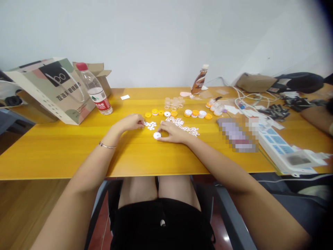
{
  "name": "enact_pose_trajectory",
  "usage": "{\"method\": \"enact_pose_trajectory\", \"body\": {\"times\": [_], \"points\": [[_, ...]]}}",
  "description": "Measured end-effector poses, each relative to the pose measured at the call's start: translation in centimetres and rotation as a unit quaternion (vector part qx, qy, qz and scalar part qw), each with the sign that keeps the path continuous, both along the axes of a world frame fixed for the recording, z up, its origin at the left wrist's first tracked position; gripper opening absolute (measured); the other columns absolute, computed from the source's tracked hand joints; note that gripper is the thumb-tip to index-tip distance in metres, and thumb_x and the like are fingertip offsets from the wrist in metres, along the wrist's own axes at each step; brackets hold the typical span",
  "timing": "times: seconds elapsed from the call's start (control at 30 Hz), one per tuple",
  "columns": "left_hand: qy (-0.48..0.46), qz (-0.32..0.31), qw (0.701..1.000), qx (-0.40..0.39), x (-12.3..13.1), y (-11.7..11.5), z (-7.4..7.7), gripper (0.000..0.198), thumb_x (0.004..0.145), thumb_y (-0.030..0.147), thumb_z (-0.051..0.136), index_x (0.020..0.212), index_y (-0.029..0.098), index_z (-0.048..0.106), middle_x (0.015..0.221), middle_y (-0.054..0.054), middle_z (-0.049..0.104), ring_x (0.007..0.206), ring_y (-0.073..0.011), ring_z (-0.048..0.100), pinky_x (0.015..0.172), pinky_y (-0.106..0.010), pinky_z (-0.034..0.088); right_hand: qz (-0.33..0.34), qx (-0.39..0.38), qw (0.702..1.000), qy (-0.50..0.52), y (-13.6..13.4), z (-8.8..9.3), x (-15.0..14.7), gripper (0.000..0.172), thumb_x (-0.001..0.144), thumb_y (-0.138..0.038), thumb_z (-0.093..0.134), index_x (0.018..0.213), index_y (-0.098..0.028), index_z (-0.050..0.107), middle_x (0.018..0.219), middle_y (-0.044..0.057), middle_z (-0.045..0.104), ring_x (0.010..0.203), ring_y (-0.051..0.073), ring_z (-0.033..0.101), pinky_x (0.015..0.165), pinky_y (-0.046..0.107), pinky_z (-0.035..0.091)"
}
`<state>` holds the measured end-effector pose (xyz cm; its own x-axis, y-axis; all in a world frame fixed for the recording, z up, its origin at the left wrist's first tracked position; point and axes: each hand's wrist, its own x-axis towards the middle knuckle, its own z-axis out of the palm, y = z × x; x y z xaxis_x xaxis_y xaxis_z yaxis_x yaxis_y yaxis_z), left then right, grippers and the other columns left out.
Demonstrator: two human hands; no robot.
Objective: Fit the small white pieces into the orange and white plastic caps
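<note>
One white disc (156, 135) is held by the right grip (159, 134), with the thumb and fingers around its edge, low over the yellow table (78, 156). Think of this disc as the middle of a clock. At eleven o'clock, just beside it, is a loose bunch of small white bits (151, 125). The left grip (142, 124) is at ten o'clock, right by those bits. Its fingers are bent and near each other, but I cannot tell if they pinch a bit. At two o'clock, lacy white pieces (194, 131) lie in a heap, partly behind the right grip. A row of yellow and white round caps (161, 113) is at twelve o'clock. Clear cups (173, 103) are bunched at one o'clock, past the row. A water bottle (96, 92) with a red top stands far off at ten o'clock.
</note>
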<state>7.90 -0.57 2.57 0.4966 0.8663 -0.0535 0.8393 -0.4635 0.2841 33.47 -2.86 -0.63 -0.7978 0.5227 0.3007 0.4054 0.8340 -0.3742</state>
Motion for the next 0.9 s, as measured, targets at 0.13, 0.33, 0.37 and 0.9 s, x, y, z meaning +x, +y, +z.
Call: {"method": "enact_pose_trajectory", "body": {"times": [0.13,0.33,0.37,0.9], "points": [[0.004,-0.004,1.0,0.004,0.03,-0.12,0.14,0.021,0.072,0.029,0.057,0.084,0.017,0.07,0.083,-0.004,0.071,0.072,-0.015,0.06,0.066,-0.023,0.042,-0.01,-0.007,1.0,0.0,0.12,0.03,0.11,0.03,0.081,-0.046,0.061,0.091,-0.017,0.059,0.089,0.007,0.057,0.086,0.021,0.051,0.078,0.033,0.038],[-0.001,0.001,1.0,0.022,-0.03,-0.09,-0.04,0.021,0.07,0.028,0.056,0.079,0.016,0.071,0.075,-0.005,0.07,0.066,-0.0148,0.058,0.063,-0.024,0.041,-0.013,-0.004,1.0,0.007,0.28,-0.03,0.26,0.027,0.081,-0.043,0.06,0.09,-0.018,0.059,0.088,0.006,0.056,0.084,0.021,0.051,0.077,0.032,0.038],[-0.007,0.004,1.0,0.016,-0.05,-0.09,-0.01,0.022,0.069,0.028,0.056,0.079,0.015,0.071,0.075,-0.004,0.07,0.066,-0.0148,0.058,0.062,-0.023,0.041,-0.012,-0.004,1.0,0.008,0.27,-0.02,0.27,0.027,0.081,-0.043,0.06,0.09,-0.018,0.059,0.087,0.006,0.056,0.084,0.021,0.051,0.077,0.032,0.038],[-0.038,-0.026,0.998,-0.046,-0.46,-0.23,0.74,0.022,0.07,0.026,0.057,0.081,0.014,0.071,0.078,-0.004,0.071,0.068,-0.0131,0.06,0.063,-0.021,0.043,-0.009,-0.017,1.0,0.015,0.3,-0.04,0.36,0.029,0.081,-0.045,0.06,0.091,-0.017,0.058,0.089,0.007,0.057,0.084,0.021,0.052,0.078,0.033,0.039]]}}
